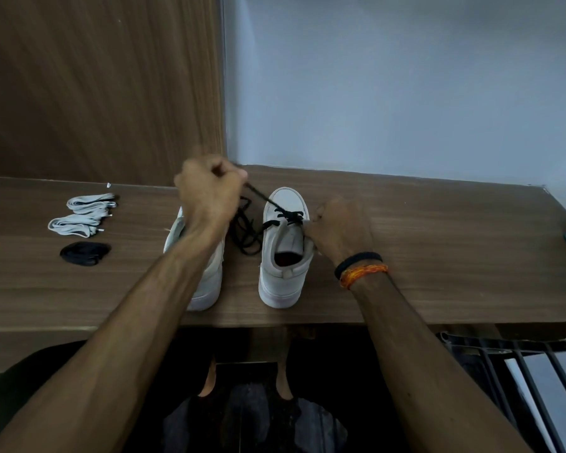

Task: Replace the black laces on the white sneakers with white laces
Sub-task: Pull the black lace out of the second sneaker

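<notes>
Black lace [258, 192] pinched in left fingers [229, 173], right fingers [317, 220] gripping sneaker [283, 243]; white laces [82, 212] left

View count: 1. We hold only the head camera, worn on the person's head, wide-angle, straight edges bowed toward the frame borders. Facing: forward and steeply down, over both forearms onto the table [438, 256]. Nearness: close; the forearms fill the lower half and we see the hands at mid-frame. Upper field: a wooden panel [95, 86] at left, a pale wall [406, 76] at right. Lower field: the floor beneath the table's near edge. Shared coverage: none to record.
</notes>
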